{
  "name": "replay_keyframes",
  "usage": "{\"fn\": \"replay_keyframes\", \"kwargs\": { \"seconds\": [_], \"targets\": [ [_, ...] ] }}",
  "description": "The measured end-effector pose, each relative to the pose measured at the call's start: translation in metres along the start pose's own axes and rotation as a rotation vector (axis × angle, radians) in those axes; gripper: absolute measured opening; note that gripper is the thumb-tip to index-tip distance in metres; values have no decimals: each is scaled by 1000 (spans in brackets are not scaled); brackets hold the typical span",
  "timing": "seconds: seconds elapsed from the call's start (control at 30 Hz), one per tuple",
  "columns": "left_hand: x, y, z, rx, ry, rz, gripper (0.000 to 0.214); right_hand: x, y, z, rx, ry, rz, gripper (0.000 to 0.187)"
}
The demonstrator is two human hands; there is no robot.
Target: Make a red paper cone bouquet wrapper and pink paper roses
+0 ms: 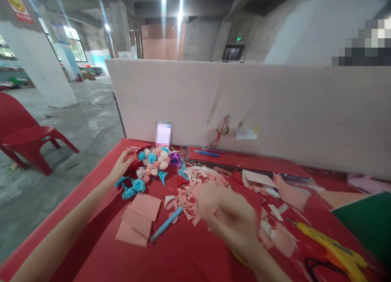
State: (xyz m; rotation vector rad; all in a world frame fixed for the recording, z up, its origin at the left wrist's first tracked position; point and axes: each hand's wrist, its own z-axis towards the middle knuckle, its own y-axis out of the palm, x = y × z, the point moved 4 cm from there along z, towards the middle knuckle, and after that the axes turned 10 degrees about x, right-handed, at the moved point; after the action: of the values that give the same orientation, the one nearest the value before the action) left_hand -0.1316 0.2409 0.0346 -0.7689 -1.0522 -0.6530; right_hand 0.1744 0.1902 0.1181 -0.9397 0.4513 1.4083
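Note:
My left hand (124, 162) is at the left edge of a bunch of small paper flowers (154, 162) in white, peach and blue. Its fingers are apart and reach beside a red part of the bunch. A purple paper flower (175, 159) sits at the bunch's right side, and blue paper flowers (138, 186) lie in front. Over a heap of peach paper scraps (189, 194) hovers my right hand (229, 213), smeared by motion. Its fingers look curled, but whether they hold anything is hidden.
Peach paper squares (139, 221) and a blue pen (166, 224) lie on the red table (183, 257). At right are a yellow glue gun (332, 247) and a green sheet (366, 225). A pale panel (183, 99) stands behind; a red chair (29, 135) is left.

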Motion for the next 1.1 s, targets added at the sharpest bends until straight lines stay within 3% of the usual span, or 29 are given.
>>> {"fn": "replay_keyframes", "kwargs": {
  "seconds": [0.1, 0.17, 0.33, 0.83, 1.0, 1.1],
  "targets": [
    [-7, 13, 7, -30, -33, -32, 51, 23, 36, 46, 36, -85, -206, 9],
    [-10, 20, 7, -36, -52, -45, 55, 46, 64, 69, 15, -104, -267, 12],
    [-13, 27, 6, -23, -63, -71, 57, 84, 108, 88, -54, -142, -381, 19],
    [-7, 29, 5, -15, -72, -89, 53, 82, 136, 99, -94, -240, -319, 32],
    [-7, 30, 5, -13, -65, -89, 51, 85, 133, 96, -129, -233, -295, 47],
    [-7, 30, 5, -12, -67, -89, 50, 92, 121, 97, -75, -194, -299, 51]
  ]
}}
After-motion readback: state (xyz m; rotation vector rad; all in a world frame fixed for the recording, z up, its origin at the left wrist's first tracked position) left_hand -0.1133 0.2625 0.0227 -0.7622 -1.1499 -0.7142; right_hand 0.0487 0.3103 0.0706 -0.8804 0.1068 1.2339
